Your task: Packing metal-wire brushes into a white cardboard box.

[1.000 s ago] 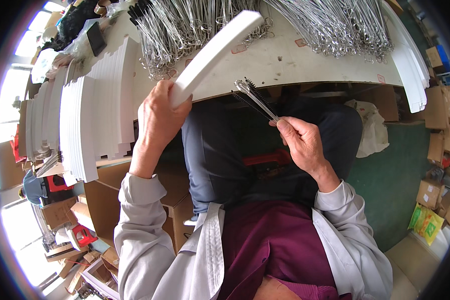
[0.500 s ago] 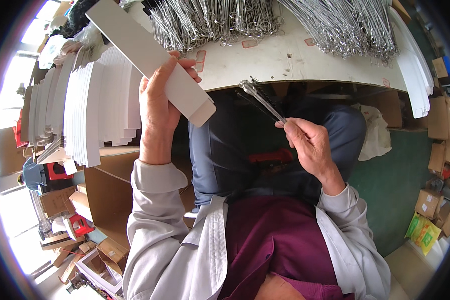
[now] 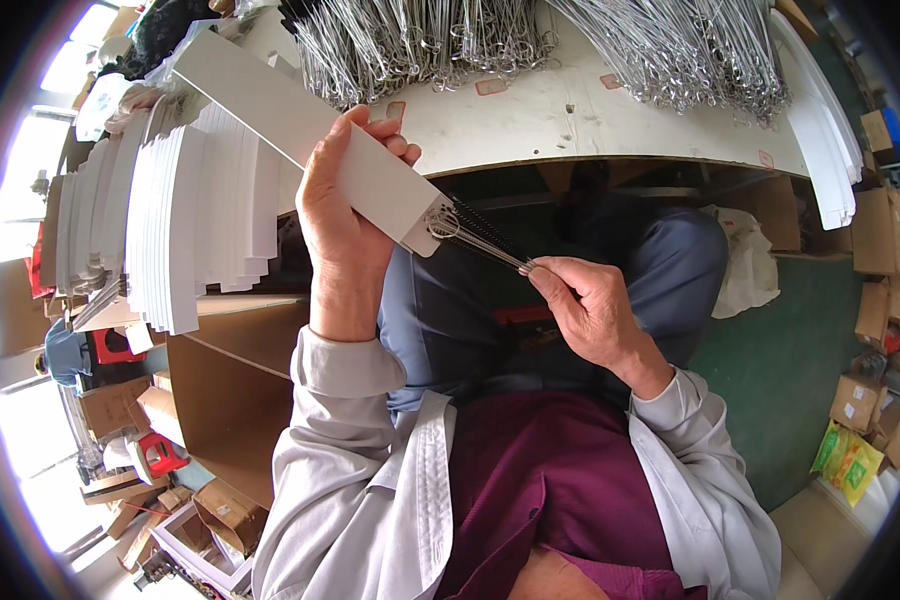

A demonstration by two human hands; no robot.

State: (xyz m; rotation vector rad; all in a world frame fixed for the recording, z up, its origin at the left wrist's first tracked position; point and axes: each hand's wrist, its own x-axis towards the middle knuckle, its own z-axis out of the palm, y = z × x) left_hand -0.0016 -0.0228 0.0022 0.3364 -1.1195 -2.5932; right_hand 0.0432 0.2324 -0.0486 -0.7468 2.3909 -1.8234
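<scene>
Change: since the earlier frames the white card strip (image 3: 300, 130) has swung toward upper left, and the wire bundle (image 3: 475, 235) now meets its lower end.
Meaning: wires seem about to go onto the card.
Left hand (image 3: 342, 225): closed around the strip, centre frame.
Right hand (image 3: 590, 310): pinching the thin, shiny wires.
Bench (image 3: 570, 120): pale, scuffed, heaped with wire.
Stacked cards (image 3: 170, 220): flat, matte, left.

long white card (image 3: 300, 135), wire bundle (image 3: 475, 237) touching its end

Left hand (image 3: 345, 225) raised, forearm upright, fingers (image 3: 382, 132) curled over from behind with thumb along the near side. Right hand (image 3: 595, 315) lower, wrist bent, fingers pinched together at the tips, forearm angled inward from lower right.
</scene>
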